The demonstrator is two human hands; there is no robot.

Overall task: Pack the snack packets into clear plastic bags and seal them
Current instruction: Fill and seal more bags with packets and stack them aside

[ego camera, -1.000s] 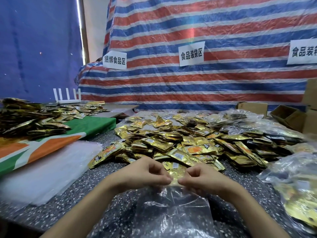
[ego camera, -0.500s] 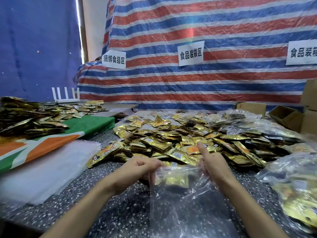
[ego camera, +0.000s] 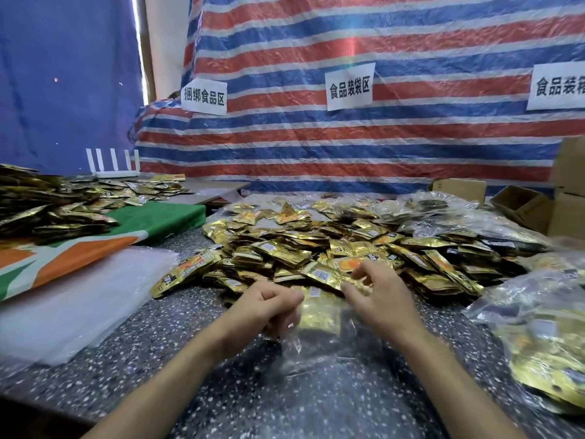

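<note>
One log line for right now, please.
stage: filling | left hand: holds clear plastic bag mouth | right hand: at gold snack packet pile, grip unclear | bag: packets inside, unsealed

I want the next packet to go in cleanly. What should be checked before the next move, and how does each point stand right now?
1. Left hand grips the bag at its top edge: ok, fingers curled on the film.
2. Bag top faces the pile of packets: ok.
3. Bag mouth held wide open: cannot tell, the film is clear and crumpled.
4. Right hand has a packet pinched: cannot tell, its fingers are at the near edge of the pile.
5. Packets close at hand: ok, the pile starts just beyond both hands.
6. Bag supported: ok, it lies on the table.
</note>
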